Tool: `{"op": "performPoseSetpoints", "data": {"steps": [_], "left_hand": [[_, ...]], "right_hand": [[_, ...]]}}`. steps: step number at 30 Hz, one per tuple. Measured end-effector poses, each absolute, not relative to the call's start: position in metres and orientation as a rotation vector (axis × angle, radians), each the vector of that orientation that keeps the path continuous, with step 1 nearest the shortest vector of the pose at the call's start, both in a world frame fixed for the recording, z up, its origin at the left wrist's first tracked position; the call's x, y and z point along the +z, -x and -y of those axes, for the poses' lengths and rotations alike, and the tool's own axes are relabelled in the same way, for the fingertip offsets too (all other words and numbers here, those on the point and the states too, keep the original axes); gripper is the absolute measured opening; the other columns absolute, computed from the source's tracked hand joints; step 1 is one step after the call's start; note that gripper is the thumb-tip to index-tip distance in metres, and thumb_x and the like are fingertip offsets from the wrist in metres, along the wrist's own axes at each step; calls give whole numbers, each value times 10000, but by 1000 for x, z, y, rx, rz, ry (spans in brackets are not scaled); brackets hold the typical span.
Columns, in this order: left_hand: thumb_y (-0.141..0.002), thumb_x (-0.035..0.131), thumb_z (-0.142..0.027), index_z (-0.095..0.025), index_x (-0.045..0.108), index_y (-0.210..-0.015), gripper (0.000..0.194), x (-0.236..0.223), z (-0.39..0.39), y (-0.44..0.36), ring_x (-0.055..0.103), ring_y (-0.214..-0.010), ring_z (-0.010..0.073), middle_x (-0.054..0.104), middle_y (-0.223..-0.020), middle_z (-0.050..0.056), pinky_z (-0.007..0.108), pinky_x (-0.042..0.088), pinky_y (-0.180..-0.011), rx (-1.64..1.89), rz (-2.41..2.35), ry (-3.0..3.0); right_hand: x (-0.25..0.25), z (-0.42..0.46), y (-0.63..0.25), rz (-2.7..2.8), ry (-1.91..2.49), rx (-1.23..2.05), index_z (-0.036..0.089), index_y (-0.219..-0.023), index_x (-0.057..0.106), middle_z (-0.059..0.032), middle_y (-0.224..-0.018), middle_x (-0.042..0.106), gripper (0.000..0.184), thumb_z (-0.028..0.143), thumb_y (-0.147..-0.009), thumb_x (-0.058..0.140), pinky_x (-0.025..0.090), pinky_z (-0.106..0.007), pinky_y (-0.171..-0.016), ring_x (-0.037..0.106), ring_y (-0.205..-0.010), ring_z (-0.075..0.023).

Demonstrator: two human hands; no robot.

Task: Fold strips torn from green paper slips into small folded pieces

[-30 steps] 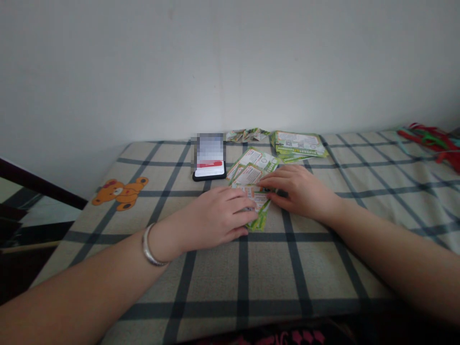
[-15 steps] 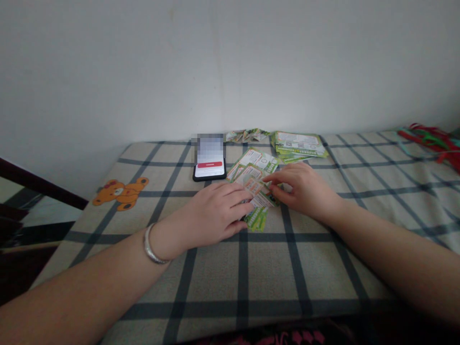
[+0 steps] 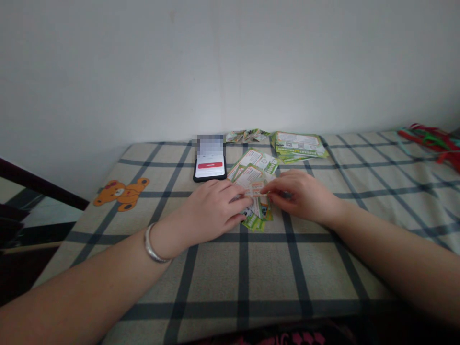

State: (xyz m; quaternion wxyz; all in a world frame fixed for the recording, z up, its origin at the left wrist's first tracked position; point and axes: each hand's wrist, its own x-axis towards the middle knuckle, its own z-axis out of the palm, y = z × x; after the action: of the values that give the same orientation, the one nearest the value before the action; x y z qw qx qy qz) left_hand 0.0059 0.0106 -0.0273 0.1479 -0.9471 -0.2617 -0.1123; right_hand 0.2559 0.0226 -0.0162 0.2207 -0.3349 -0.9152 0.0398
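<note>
A green-and-white printed paper card (image 3: 256, 189), with some orange print, lies between my two hands. My left hand (image 3: 215, 211), with a silver bangle on its wrist, is closed on the card's left side; the thumb is partly hidden. At the right end, my right hand (image 3: 300, 197) pinches the card between thumb and fingers. More green-and-white cards (image 3: 254, 160) lie fanned out behind it. Beneath and in front of the held card, other green card edges (image 3: 256, 224) show.
A phone (image 3: 210, 167) with a lit screen lies behind my left hand. Folded paper pieces (image 3: 247, 135) and a stack of cards (image 3: 300, 143) sit by the wall. A bear cutout (image 3: 122, 194) is at the left, and red and green cords (image 3: 434, 141) are at the right of the checked tablecloth (image 3: 215, 282).
My right hand has moved slightly left and toward me, its fingers now closer to my left hand. The card between them has shifted, uncovering more of the cards in front.
</note>
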Motion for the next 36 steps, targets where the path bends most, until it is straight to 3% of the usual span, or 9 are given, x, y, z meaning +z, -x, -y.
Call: {"op": "performPoseSetpoints", "data": {"steps": [3,7,11,17,21,27,32,36], "left_hand": [[-867,607,-330,-220,628,-1140,295,-27,-11,-6,573,-951,260,633,-1086,75,408,493,-785,-341,742,2735],[-878,594,-312,-194,636,-1101,256,-27,-11,-6,578,-933,244,649,-1055,73,403,491,-804,-370,701,2754],[-896,566,-304,-192,626,-1110,249,-27,-10,-5,575,-973,245,643,-1100,70,417,485,-853,-380,688,2778],[-904,552,-316,-222,623,-1129,254,-29,-11,-4,574,-1003,263,605,-1177,74,428,494,-847,-338,727,2779],[-899,556,-293,-207,634,-1110,241,-29,-12,-5,578,-996,252,619,-1131,80,413,500,-849,-362,718,2795],[-902,531,-215,-148,668,-913,153,-26,-12,-7,596,-892,207,656,-944,77,369,519,-804,-471,631,2787],[-893,535,-178,-142,665,-905,135,-25,-11,-7,600,-878,207,667,-872,57,370,517,-804,-492,543,2775],[-887,547,-192,-148,668,-907,130,-25,-11,-6,600,-854,207,664,-869,61,365,517,-777,-452,588,2773]], "right_hand": [[-18,-25,-257,2531,919,51,174,-971,675,-55,-852,684,224,120,-810,529,469,-319,-742,604,-807,-186],[-24,-30,-260,2579,872,82,155,-1083,618,-112,-1185,645,384,44,-724,539,450,-412,-980,567,-1119,-241],[-29,-33,-263,2628,805,120,139,-1160,606,-130,-1327,576,370,105,-795,555,382,-465,-1089,450,-1300,-258],[-25,-37,-265,2713,643,91,248,-1193,649,-26,-1274,635,314,195,-899,553,432,-434,-1052,495,-1260,-221],[-23,-36,-263,2716,614,86,240,-1192,651,-38,-1213,673,318,195,-888,569,466,-421,-1012,546,-1202,-210],[-29,-38,-263,2690,699,123,193,-1250,604,-90,-1305,612,396,214,-855,606,405,-461,-1077,494,-1271,-229],[-30,-38,-263,2688,779,136,176,-1152,621,-114,-1356,561,296,279,-876,592,376,-461,-1096,448,-1314,-242],[-28,-36,-261,2662,787,155,162,-1078,593,-128,-1262,591,252,294,-863,606,408,-427,-1055,501,-1227,-238]]}}
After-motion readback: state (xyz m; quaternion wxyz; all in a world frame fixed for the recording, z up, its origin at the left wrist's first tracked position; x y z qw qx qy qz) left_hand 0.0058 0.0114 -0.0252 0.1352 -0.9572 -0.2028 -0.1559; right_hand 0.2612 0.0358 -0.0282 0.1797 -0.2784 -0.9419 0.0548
